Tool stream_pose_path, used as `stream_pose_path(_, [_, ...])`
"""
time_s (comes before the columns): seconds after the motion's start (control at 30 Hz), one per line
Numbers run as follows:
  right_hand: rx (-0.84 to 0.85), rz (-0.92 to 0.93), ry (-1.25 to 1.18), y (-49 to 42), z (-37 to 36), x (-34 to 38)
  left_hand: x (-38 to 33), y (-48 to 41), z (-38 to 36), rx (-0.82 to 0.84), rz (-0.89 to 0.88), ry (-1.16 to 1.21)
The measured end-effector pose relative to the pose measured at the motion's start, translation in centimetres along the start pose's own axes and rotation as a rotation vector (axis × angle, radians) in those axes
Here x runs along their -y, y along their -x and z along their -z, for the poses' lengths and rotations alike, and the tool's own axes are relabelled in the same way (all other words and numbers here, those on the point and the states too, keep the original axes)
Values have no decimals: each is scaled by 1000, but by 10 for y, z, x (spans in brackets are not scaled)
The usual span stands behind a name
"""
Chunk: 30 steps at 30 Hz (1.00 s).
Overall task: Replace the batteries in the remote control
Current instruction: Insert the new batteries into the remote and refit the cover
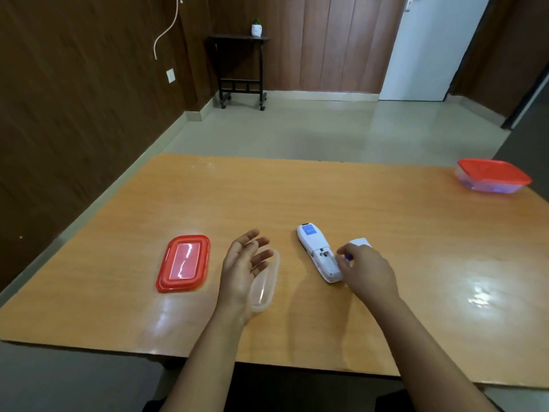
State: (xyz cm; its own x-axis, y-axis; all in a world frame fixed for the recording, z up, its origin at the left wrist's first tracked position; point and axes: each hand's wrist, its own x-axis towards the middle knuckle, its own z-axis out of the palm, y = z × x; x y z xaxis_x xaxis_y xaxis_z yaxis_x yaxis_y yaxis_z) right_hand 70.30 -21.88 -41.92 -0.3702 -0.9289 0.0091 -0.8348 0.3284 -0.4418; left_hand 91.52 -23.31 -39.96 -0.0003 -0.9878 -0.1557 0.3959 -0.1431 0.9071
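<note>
A white remote control (318,252) lies face down on the wooden table (297,197), its battery compartment (324,254) uncovered. My right hand (367,270) sits at the remote's right side and pinches a small blue battery (348,257) by its fingertips. A white battery cover (360,242) lies just behind that hand. My left hand (245,263) hovers open, palm turned right, above a clear plastic container (266,282). The container's inside is partly hidden by the hand.
A red lid (184,263) lies flat to the left of the clear container. A second clear box with a red lid (491,175) stands at the table's far right. The table's near edge runs just under my forearms.
</note>
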Motion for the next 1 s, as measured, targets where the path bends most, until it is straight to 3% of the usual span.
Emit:
stream_pose_path(0.17, [52, -15, 107, 0, -15, 8, 6, 7, -12, 141, 1, -118])
stream_pose_path(0.27, [25, -2, 48, -4, -18, 6, 10, 11, -18, 244, -2, -184])
stream_pose_path(0.37, [89, -91, -243, -10, -10, 4, 15, 12, -24, 326, 56, -171])
stream_pose_path(0.5, [287, -211, -808, -8, 9, 11, 24, 7, -28, 267, 80, -161])
stream_pose_path(0.6, [347, -71, -841, 5, 18, 26, 26, 3, -30, 273, 112, -171])
stream_pose_path(0.77, [179, 158, -570, 28, 18, 42, 24, 5, -35, 248, 130, -73])
stream_pose_path(0.87, [182, 143, -744, 28, 19, 44, 21, 4, -33, 211, 146, 39])
stream_pose_path(1.0, [21, 54, -971, 20, 25, 37, 17, 2, -29, 212, 191, 184])
